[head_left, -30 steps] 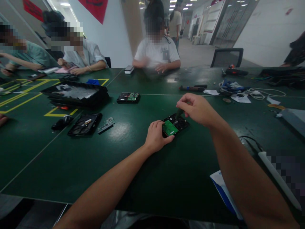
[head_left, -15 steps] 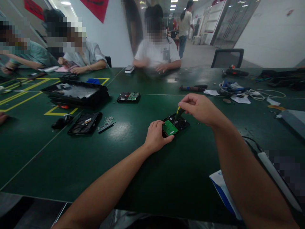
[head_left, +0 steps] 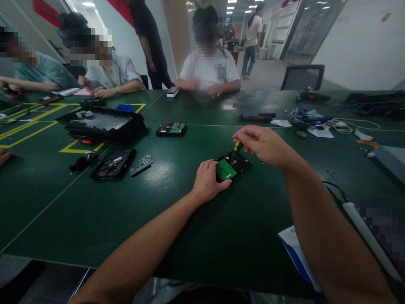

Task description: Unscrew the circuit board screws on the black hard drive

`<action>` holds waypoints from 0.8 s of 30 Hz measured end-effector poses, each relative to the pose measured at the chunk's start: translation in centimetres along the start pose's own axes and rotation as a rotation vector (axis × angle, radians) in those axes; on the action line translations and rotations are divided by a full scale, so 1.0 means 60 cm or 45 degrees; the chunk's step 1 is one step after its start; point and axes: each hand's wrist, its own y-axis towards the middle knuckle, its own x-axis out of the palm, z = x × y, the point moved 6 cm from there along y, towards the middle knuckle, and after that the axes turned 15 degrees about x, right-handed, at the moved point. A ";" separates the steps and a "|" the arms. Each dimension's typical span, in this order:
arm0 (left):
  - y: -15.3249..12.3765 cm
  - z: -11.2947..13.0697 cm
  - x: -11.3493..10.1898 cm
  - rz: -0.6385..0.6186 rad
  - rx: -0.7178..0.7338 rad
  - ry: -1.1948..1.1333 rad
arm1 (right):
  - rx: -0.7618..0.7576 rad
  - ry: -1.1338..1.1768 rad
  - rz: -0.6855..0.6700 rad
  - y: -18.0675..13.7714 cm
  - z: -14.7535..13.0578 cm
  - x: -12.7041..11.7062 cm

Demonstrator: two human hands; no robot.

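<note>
A black hard drive (head_left: 243,164) with a green circuit board (head_left: 226,169) on its upper face lies on the dark green table (head_left: 190,236). My left hand (head_left: 208,180) grips the drive's left end, thumb along the near edge and fingers over the far side. In my right hand (head_left: 261,143) a yellow-and-black screwdriver (head_left: 237,147) is pinched by the handle. Its shaft points down at the drive beside the board's edge; whether the tip sits in a screw is too small to tell.
Left of my hands lie a loose circuit board (head_left: 142,165), a black drive casing (head_left: 114,164) and a large black tray (head_left: 104,124). Another hard drive (head_left: 171,128) lies farther back. Cables (head_left: 340,123) and paper scraps are at right. Several people sit across the table.
The screwdriver handle has turned in my right hand, and the fingers have shifted slightly. My left hand keeps its grip on the drive. Behind the table, a person in black has moved left.
</note>
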 end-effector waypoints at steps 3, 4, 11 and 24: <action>0.000 0.000 0.000 -0.003 0.000 0.000 | 0.054 -0.033 0.139 0.003 0.008 -0.008; 0.000 -0.001 0.000 -0.003 0.001 -0.002 | 0.083 -0.033 0.160 0.003 0.010 -0.009; 0.000 -0.001 0.001 0.001 0.006 0.008 | 0.049 0.148 -0.041 0.002 0.005 0.013; 0.000 0.001 -0.003 -0.019 -0.001 -0.008 | 0.108 -0.020 0.144 0.005 0.016 -0.002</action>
